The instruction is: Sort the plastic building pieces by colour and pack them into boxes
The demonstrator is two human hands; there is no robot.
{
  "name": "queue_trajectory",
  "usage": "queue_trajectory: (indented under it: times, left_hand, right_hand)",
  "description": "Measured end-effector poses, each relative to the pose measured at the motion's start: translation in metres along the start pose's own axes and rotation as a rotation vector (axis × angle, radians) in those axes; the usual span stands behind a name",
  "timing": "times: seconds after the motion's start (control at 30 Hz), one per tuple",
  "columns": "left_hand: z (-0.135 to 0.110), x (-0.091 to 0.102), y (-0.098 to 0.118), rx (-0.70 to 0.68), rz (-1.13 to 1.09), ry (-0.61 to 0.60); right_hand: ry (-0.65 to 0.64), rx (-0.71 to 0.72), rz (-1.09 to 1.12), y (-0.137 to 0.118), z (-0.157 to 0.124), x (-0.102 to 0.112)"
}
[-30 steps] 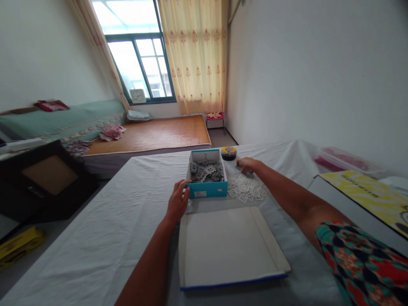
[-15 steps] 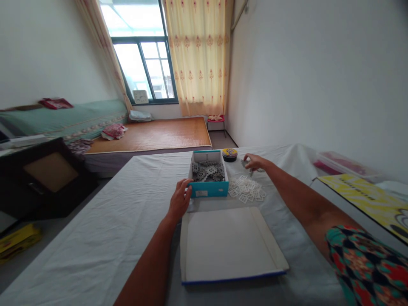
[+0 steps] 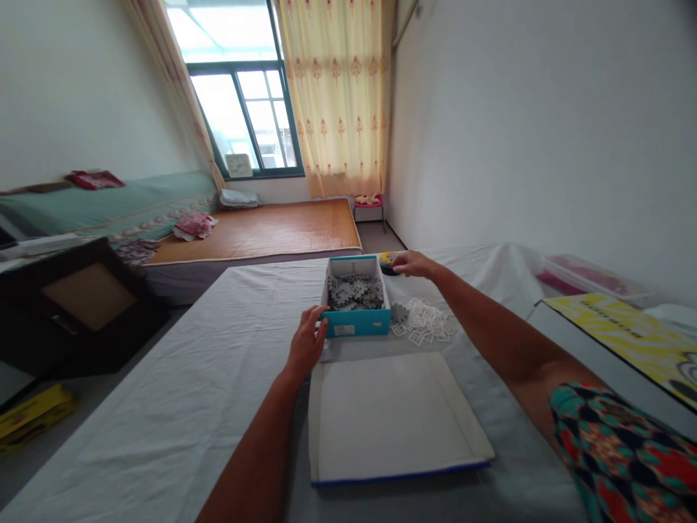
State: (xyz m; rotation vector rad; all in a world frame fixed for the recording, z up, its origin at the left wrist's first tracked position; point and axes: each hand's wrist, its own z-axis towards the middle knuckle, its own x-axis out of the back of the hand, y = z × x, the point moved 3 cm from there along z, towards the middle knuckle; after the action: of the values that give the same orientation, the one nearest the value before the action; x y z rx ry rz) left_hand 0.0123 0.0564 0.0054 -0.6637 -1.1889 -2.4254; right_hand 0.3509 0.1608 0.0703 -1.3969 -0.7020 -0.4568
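Note:
My left hand (image 3: 308,338) holds the front left corner of an open blue cardboard box (image 3: 359,324), its fingers bent at the rim. Grey plastic pieces with notched edges (image 3: 353,293) fill the lower part of the box. My right hand (image 3: 412,264) is beside a round yellow and black tin (image 3: 388,263), covering its right side. Its fingers are curled together, and whatever they hold is hidden. Below it, a pile of white square plastic frames (image 3: 428,319) lies right of the box. One grey notched piece (image 3: 400,313) sits between box and pile.
A white board with a blue edge (image 3: 395,418) lies in front of the box on the white tablecloth (image 3: 207,378). On the right stand a yellow-topped carton (image 3: 626,334) and a clear plastic container (image 3: 593,277). A bed (image 3: 283,229) is beyond the table.
My right hand has moved left and away from me, to the tin. The grey pieces it was at are gone from there; one grey piece now shows beside the white pile. My left hand stays.

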Motion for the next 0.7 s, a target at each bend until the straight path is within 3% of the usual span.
queue_trajectory:
  times: [0.07,0.17,0.27,0.33,0.4,0.53,0.6,0.7]
  left_hand:
    - [0.001,0.0,0.001,-0.002,0.0,0.007]
    - [0.001,-0.001,0.0,-0.004,0.002,0.009]
    - [0.002,-0.001,-0.001,-0.007,0.009,0.0]
    - [0.002,0.0,-0.001,-0.009,0.02,-0.004]
    - [0.002,0.0,-0.001,-0.01,0.028,-0.008]
    - [0.003,-0.001,-0.002,-0.005,0.027,-0.01]
    - [0.002,-0.001,-0.003,-0.001,0.026,-0.01]
    - [0.002,-0.002,-0.004,0.005,0.025,-0.012]
  right_hand:
    - [-0.186,-0.003,-0.124,0.019,-0.013,-0.007]
    - [-0.377,0.171,-0.317,0.025,-0.035,-0.034]
    - [-0.325,0.337,-0.464,0.016,-0.049,-0.052]
    - [-0.232,0.358,-0.452,0.016,-0.05,-0.048]
    - [-0.097,0.284,-0.348,0.027,-0.047,-0.028]
    - [0.24,-0.117,-0.016,0.081,-0.045,0.034]
    - [0.315,-0.268,0.018,0.109,-0.048,0.054]
    - [0.322,-0.395,-0.073,0.139,-0.052,0.065]
